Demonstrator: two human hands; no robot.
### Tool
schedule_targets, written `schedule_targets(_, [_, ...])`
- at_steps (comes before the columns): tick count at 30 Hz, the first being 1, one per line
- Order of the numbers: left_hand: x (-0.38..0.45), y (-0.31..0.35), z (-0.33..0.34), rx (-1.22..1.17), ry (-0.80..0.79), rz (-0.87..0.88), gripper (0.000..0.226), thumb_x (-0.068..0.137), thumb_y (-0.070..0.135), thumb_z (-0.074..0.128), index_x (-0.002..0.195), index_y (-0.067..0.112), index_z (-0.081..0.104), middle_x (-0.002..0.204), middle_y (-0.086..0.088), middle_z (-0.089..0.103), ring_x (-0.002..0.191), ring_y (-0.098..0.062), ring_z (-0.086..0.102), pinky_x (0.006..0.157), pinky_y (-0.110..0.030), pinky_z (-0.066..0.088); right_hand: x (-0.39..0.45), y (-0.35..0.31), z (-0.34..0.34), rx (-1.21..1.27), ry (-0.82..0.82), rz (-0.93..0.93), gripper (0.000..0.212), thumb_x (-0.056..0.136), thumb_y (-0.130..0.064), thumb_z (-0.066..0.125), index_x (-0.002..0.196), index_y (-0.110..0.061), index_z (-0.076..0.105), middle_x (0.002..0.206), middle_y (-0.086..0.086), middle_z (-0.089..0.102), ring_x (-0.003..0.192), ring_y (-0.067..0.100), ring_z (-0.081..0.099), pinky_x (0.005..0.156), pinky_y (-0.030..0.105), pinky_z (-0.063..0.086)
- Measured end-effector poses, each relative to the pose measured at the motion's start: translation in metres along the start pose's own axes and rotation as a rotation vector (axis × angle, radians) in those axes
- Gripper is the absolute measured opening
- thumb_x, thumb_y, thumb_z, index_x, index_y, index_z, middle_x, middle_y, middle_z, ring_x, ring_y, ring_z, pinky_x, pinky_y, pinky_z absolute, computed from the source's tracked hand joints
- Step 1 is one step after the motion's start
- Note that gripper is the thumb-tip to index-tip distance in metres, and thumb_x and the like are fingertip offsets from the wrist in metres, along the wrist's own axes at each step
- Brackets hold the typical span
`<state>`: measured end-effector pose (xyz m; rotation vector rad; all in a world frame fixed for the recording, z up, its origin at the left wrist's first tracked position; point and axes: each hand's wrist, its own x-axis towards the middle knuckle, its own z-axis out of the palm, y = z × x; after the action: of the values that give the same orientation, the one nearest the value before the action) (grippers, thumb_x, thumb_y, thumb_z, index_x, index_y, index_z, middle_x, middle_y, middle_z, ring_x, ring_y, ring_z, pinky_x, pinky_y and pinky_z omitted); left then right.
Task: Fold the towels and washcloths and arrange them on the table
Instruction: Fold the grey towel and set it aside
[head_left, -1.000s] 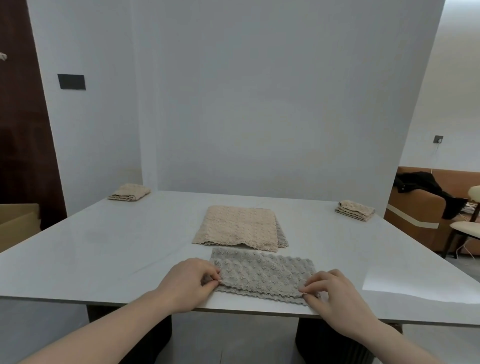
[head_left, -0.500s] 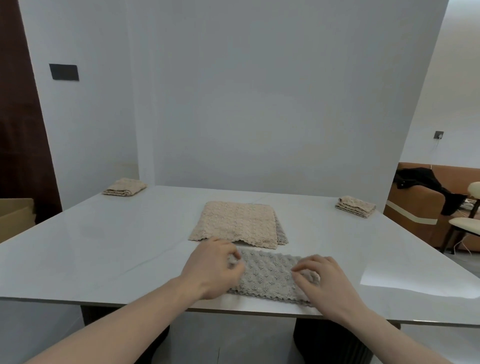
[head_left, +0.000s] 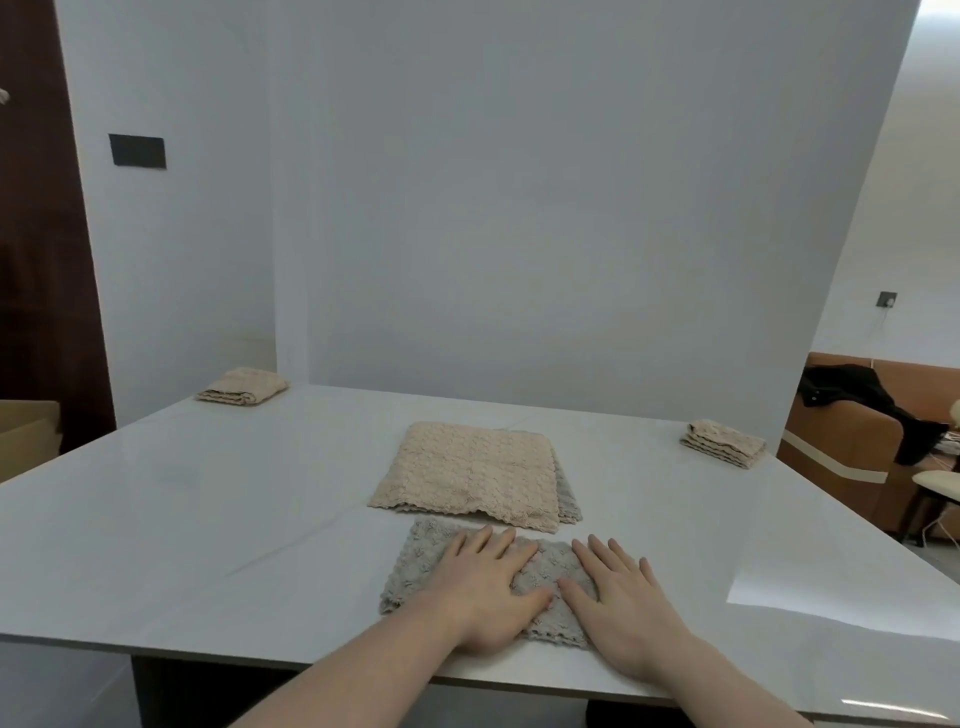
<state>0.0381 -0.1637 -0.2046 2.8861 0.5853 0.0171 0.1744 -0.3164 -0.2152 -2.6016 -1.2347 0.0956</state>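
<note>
Both hands lie flat, fingers straight and slightly spread, palms down on the grey washcloth (head_left: 457, 577). The left hand (head_left: 485, 587) presses its middle, and the right hand (head_left: 623, 603) covers its right end, thumb tips nearly meeting. Neither hand grips anything. The step in hand looks like smoothing a fold just made: the grey washcloth is a narrow band, more than one layer thick by its scalloped near edge, lying close to the near edge of the tabletop (head_left: 208, 519). Its left part shows bare beside the left hand; its right end is hidden under the right palm.

The next move likely calls for pinching one end and carrying it across to halve the band, keeping edges aligned.

Just beyond it, nearly touching, lies the larger beige towel (head_left: 467, 473), folded flat. Folded beige stacks sit at the far left corner (head_left: 241, 387) and far right corner (head_left: 722, 452).
</note>
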Motion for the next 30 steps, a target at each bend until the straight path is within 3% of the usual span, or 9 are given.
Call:
schedule_targets(9, [0.012, 0.005, 0.006, -0.011, 0.072, -0.071, 0.076, 0.094, 0.073, 0.018, 0.161, 0.039, 0.006, 0.171, 0.008, 0.0, 0.157, -0.019, -0.004, 0.127, -0.045, -0.006, 0.019, 0.006, 0.002, 0.004, 0.045, -0.019, 0.07, 0.101, -0.063, 0.027, 0.163, -0.033, 0.015, 0.171, -0.009, 0.011, 0.158, 0.013, 0.001, 0.128, 0.044, -0.003])
schedule_targets(16, [0.012, 0.0, -0.003, 0.017, -0.021, -0.047, 0.082, 0.09, 0.08, 0.017, 0.161, 0.041, 0.002, 0.17, 0.01, -0.002, 0.157, -0.018, -0.002, 0.127, -0.044, -0.002, 0.015, 0.007, -0.001, -0.015, -0.002, -0.023, 0.072, 0.101, -0.064, 0.025, 0.164, -0.032, 0.01, 0.172, -0.008, 0.006, 0.158, 0.013, -0.001, 0.128, 0.045, -0.003])
schedule_targets(22, [0.003, -0.046, -0.019, 0.061, -0.051, -0.085, 0.09, 0.084, 0.088, 0.01, 0.161, 0.042, 0.007, 0.169, 0.016, 0.006, 0.156, -0.014, 0.004, 0.126, -0.048, -0.001, 0.013, 0.007, -0.005, -0.017, -0.019, -0.027, 0.072, 0.101, -0.064, 0.024, 0.164, -0.032, 0.008, 0.172, -0.008, 0.004, 0.158, 0.013, -0.002, 0.129, 0.045, -0.002])
schedule_targets(28, [-0.026, -0.094, -0.015, -0.043, 0.028, -0.202, 0.104, 0.072, 0.093, 0.003, 0.161, 0.04, 0.005, 0.169, 0.018, 0.001, 0.156, -0.007, -0.003, 0.126, -0.049, -0.006, 0.012, 0.006, -0.005, -0.012, -0.006, -0.025, 0.073, 0.101, -0.065, 0.025, 0.164, -0.032, 0.01, 0.172, -0.008, 0.005, 0.158, 0.013, -0.002, 0.129, 0.045, -0.001])
schedule_targets(30, [-0.029, -0.098, -0.01, -0.083, 0.096, -0.223, 0.098, 0.08, 0.089, 0.007, 0.162, 0.036, 0.01, 0.169, 0.016, 0.007, 0.156, -0.006, 0.001, 0.127, -0.044, -0.004, 0.011, 0.006, -0.004, 0.016, 0.026, -0.009, 0.076, 0.1, -0.066, 0.029, 0.164, -0.03, 0.012, 0.171, -0.007, 0.008, 0.158, 0.013, 0.001, 0.129, 0.044, 0.0])
